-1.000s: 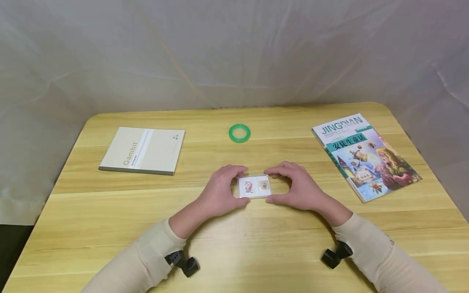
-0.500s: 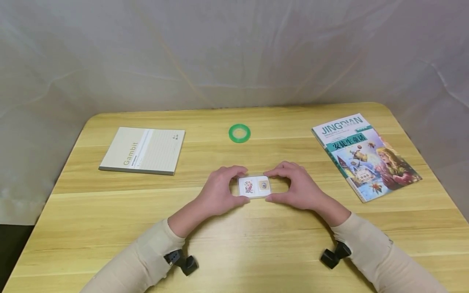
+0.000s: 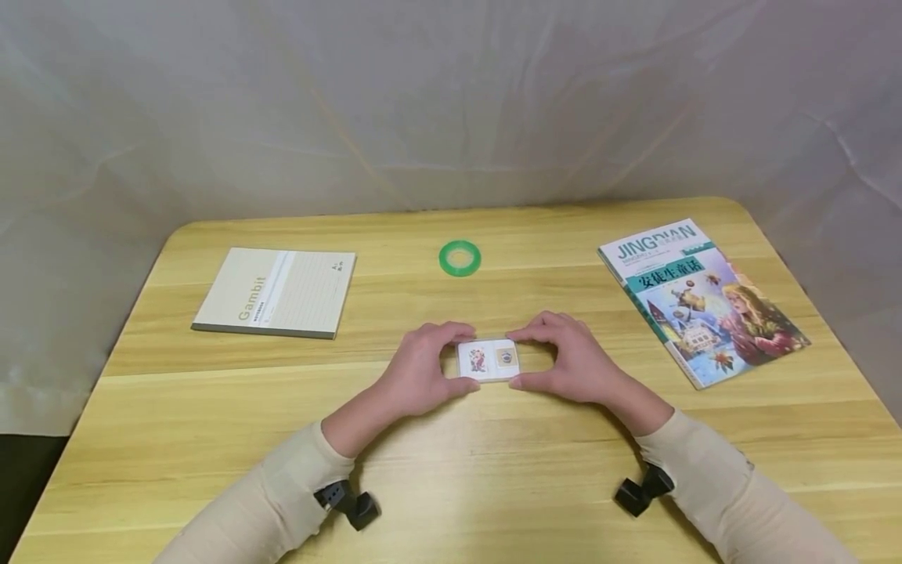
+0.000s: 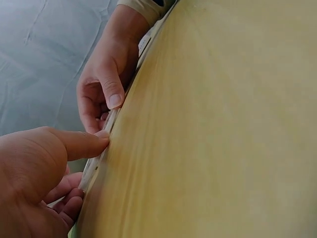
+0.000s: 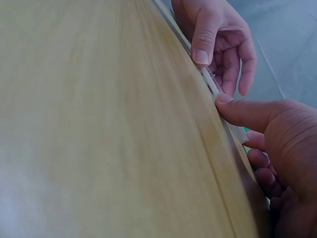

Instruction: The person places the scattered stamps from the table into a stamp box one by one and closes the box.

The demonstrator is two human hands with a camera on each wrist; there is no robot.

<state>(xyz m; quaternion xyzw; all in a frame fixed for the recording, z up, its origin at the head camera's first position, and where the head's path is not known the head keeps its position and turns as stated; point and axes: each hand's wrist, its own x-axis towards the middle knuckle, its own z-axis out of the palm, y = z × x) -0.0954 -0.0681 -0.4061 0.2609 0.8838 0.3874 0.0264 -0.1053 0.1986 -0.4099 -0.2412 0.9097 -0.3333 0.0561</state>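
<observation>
A small flat clear case point(image 3: 488, 360) with a white inside and two little stamp-like pictures lies face up in the head view, near the middle of the wooden table. My left hand point(image 3: 421, 370) pinches its left end, thumb at the near edge and fingers at the far edge. At the opposite end my right hand point(image 3: 576, 362) grips it the same way. Seen edge-on in the left wrist view, the case point(image 4: 92, 171) is thin and sits close over the tabletop. The right wrist view shows the right thumb point(image 5: 242, 110) against the case's near edge.
On the wooden table point(image 3: 493, 470), a cream Gambit notebook point(image 3: 275, 290) lies at the left. A roll of green tape point(image 3: 460, 269) rests behind the case. At the right is a colourful storybook point(image 3: 705, 305). A pale cloth point(image 3: 451, 102) hangs behind the table.
</observation>
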